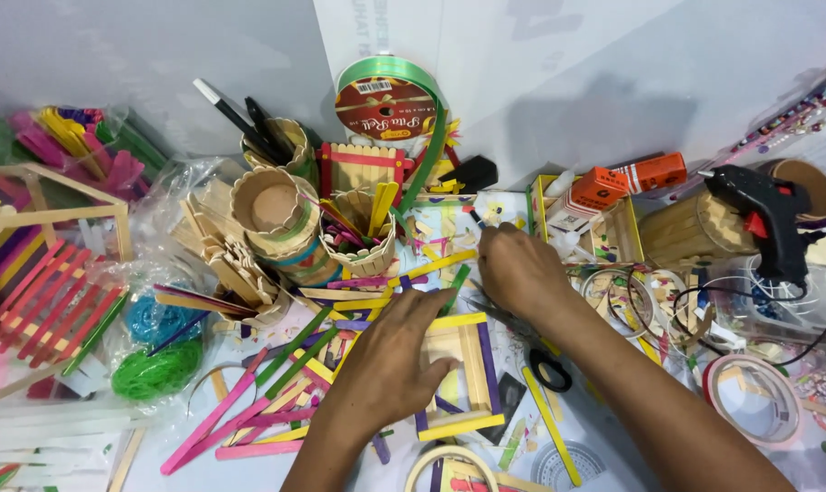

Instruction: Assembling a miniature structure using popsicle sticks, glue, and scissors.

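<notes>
My left hand (390, 355) lies flat, palm down, on a small square frame (463, 374) built of yellow, purple and plain craft sticks. Its fingers press the frame's left side. My right hand (520, 269) reaches further back with fingers curled among loose coloured sticks; I cannot tell whether it pinches something. A green stick (456, 284) lies between the two hands. Black-handled scissors (545, 364) lie under my right forearm, just right of the frame.
Stick-built cups (276, 214) and a green ribbon spool (387, 100) stand at the back. A black glue gun (764, 219) and its cord lie at the right, tape rolls (754, 396) near the front right. Pink and green sticks (249, 401) are scattered at the front left.
</notes>
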